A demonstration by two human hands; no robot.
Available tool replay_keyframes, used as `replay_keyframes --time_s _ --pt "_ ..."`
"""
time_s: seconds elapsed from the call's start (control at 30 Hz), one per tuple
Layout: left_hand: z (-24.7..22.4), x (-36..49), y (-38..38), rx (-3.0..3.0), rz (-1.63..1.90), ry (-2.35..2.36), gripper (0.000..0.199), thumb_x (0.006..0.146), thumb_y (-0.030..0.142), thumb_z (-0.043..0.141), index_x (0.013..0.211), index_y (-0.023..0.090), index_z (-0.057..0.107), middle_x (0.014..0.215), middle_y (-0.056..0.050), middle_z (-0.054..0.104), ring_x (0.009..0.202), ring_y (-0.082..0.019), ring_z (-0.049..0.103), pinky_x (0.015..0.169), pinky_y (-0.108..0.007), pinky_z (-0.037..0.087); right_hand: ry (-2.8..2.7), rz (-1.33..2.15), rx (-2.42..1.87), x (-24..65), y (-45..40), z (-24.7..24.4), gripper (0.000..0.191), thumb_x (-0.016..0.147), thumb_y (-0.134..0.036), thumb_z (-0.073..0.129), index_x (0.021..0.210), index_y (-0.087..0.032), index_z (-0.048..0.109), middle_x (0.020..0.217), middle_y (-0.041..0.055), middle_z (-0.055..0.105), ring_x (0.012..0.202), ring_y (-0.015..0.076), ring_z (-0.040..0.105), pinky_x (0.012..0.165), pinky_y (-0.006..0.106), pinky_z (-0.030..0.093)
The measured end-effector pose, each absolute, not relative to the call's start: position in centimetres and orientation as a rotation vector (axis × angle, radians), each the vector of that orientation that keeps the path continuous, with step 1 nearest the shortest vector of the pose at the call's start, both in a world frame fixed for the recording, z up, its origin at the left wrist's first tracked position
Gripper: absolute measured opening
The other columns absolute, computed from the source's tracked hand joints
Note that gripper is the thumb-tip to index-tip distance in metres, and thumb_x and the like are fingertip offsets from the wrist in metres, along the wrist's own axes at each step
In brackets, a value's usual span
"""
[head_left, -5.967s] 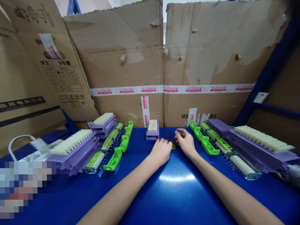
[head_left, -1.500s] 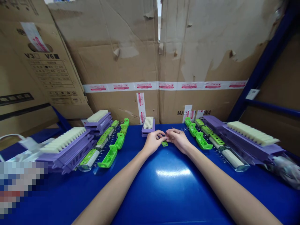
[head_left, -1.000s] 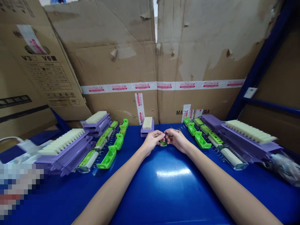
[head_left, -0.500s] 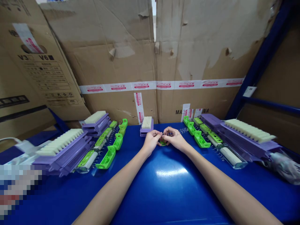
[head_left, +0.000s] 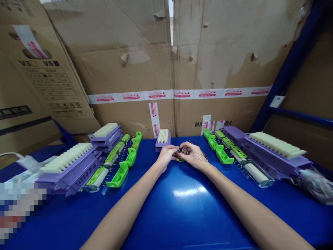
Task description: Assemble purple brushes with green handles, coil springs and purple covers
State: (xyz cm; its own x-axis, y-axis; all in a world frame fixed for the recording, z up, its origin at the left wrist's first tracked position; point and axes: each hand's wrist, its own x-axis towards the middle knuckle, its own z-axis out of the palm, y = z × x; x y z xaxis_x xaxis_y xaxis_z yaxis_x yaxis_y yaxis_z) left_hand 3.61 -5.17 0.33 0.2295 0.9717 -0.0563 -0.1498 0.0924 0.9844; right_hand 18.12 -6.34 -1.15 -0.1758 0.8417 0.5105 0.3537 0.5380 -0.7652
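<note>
A wire coil spring [head_left: 200,155] stretches from between my hands across the fingers and back of my right hand [head_left: 191,156], whose fingers are closed on it. My left hand [head_left: 166,158] is closed, thumb and forefinger pinched at the spring's left end. Below the fingertips, between both hands, shows a small green plastic piece [head_left: 181,159], mostly hidden; my left fingers curl round its side. Just behind my left hand stands a purple block with cream bristles [head_left: 163,136].
Green plastic covers [head_left: 120,176] and more green covers [head_left: 223,155] lie in rows either side. Beside them are clear-cased green-white parts [head_left: 256,173] and purple bristled units [head_left: 70,166]. Cardboard [head_left: 130,69] walls the back of the blue table [head_left: 166,215]. A blue post [head_left: 283,66] rises at right.
The coil spring has swung from pointing away to the right to lying across my right hand. My right hand has turned and its fingers have shifted slightly. My left hand has barely moved.
</note>
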Motion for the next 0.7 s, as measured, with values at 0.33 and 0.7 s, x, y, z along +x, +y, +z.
replay_keyframes --time_s 0.33,0.7 --pt "0.41 3.43 -5.17 1.135 1.002 0.984 0.016 0.074 0.021 0.064 0.064 0.011 0.057 0.056 -0.003 0.061 0.051 -0.011 0.059 0.054 -0.023 0.051 -1.875 0.316 -0.968 17.97 -6.35 -1.21 0.012 0.072 -0.03 0.063 0.078 -0.02 0.061 0.071 0.0017 0.057 0.062 0.0134 0.053 0.06 0.025 0.042" --pt "0.98 2.93 -5.12 1.065 0.905 0.968 0.006 0.07 0.009 0.06 0.064 0.01 0.059 0.058 -0.005 0.062 0.053 -0.012 0.06 0.059 -0.026 0.054 -1.879 0.34 -0.889 17.56 -7.23 -0.74 0.013 0.076 -0.033 0.061 0.084 -0.022 0.062 0.082 0.0058 0.06 0.074 0.018 0.056 0.062 0.028 0.044"
